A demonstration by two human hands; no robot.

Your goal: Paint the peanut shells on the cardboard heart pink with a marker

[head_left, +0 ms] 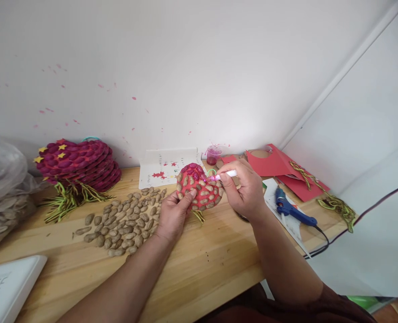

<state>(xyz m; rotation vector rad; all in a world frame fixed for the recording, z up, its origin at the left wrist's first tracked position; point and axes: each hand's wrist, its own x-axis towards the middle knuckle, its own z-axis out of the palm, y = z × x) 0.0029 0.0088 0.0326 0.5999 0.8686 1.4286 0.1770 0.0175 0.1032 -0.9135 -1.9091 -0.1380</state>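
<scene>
My left hand [175, 213] grips the lower left edge of a red craft piece covered with peanuts [203, 193], its thumb lying on the front. Peanuts along the piece's upper left are coated magenta; the others are bare brown shell. A green loop shows at its top and yellow-green strands hang below. My right hand [244, 188] pinches a white-handled paintbrush [230, 174], whose magenta-wet tip meets the upper right of the piece. Loose peanuts [128, 222] lie spread on the wooden table [199, 264], left of my left hand.
At the left stand stacked magenta peanut pieces [79, 163] and a plastic bag of peanuts [3, 215]. A paint cup [214, 155] and a sticker sheet [151, 168] sit by the wall. Right are red card [269, 161], a blue glue gun [295, 211] and cord [336, 206]. A white device [13, 282] lies front left.
</scene>
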